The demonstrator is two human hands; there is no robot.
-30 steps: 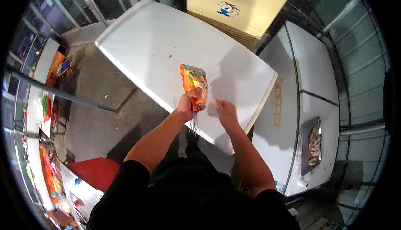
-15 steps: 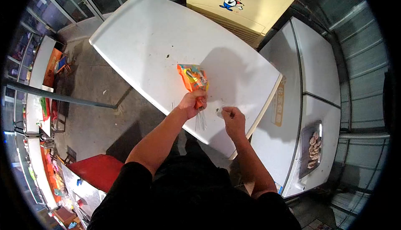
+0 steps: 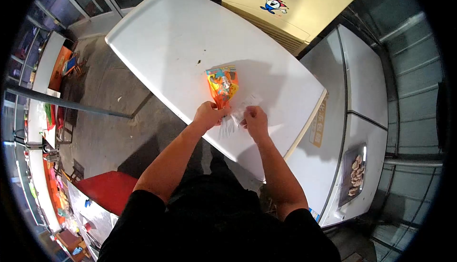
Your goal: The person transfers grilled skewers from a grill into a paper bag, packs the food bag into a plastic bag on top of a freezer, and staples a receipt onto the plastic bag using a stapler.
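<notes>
1. The orange packet (image 3: 222,85) is standing out near the middle of the frame, over the white desk (image 3: 157,38), its wide end pointing toward the top; whether it is touching the surface, I cannot tell.
2. The left hand (image 3: 209,115) is gripping the packet's narrow lower end, its fingers pinching there, probably because the gathered part is giving the surest hold and leaving the wide end free.
3. Thin pale strands (image 3: 228,127) are fanning out just below that grip, seemingly kept together by the same fingers; their material is too fine to tell.
4. Just right of the packet, the right hand (image 3: 255,121) is pinching clear plastic (image 3: 245,107) between its bent fingertips, perhaps because so flimsy a sheet is needing a small, firm grip.
5. Both hands are working close together over the desk's lower edge, likely because that side is lying nearest the body.
6. At the frame's right, a tray (image 3: 346,169) is holding pale brown pieces (image 3: 356,174) on a white freezer (image 3: 309,166), apparently using its lid as a shelf.
</notes>
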